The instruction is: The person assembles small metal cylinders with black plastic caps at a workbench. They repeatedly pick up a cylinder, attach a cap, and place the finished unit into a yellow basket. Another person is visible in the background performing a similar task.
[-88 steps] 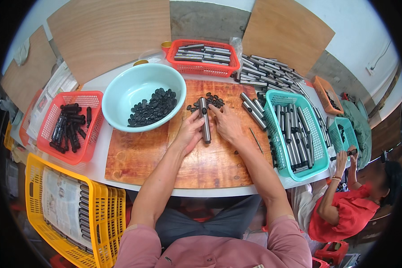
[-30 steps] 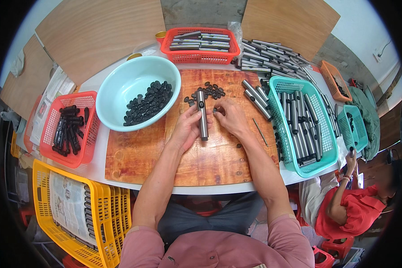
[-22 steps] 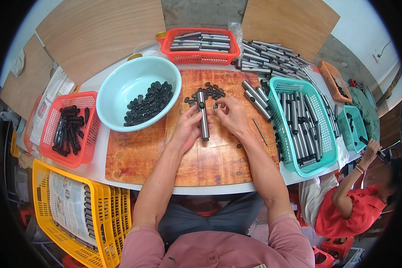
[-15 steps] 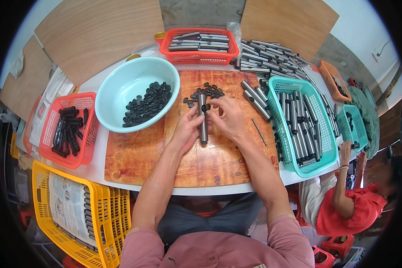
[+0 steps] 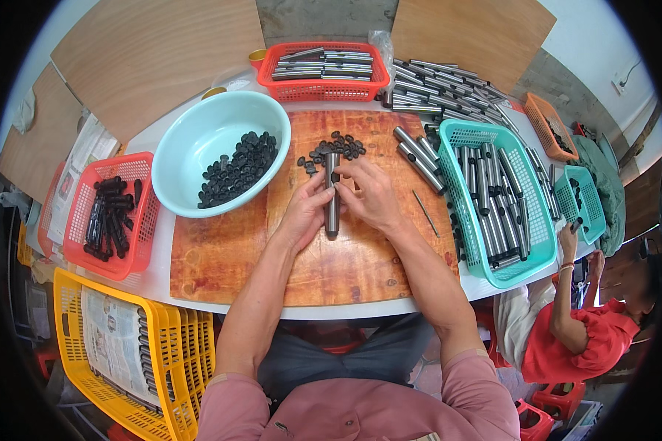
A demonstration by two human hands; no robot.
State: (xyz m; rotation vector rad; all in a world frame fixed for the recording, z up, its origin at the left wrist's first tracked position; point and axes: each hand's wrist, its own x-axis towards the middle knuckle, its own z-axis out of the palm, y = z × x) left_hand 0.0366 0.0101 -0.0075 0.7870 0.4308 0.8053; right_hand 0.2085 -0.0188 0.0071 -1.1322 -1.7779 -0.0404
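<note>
A metal tube (image 5: 332, 213) is pointing away from the body above the wooden board (image 5: 221, 257); the left hand (image 5: 306, 209) is gripping it, apparently for steadiness. The right hand (image 5: 369, 195) is touching its upper side; whether its fingertips are pinching anything is unclear. Black pieces (image 5: 354, 148) are lying just beyond, seemingly for easy reach.

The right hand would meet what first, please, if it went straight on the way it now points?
Most likely the metal tube held in the left hand; the right hand is right beside it, though depth leaves contact unclear.
</note>
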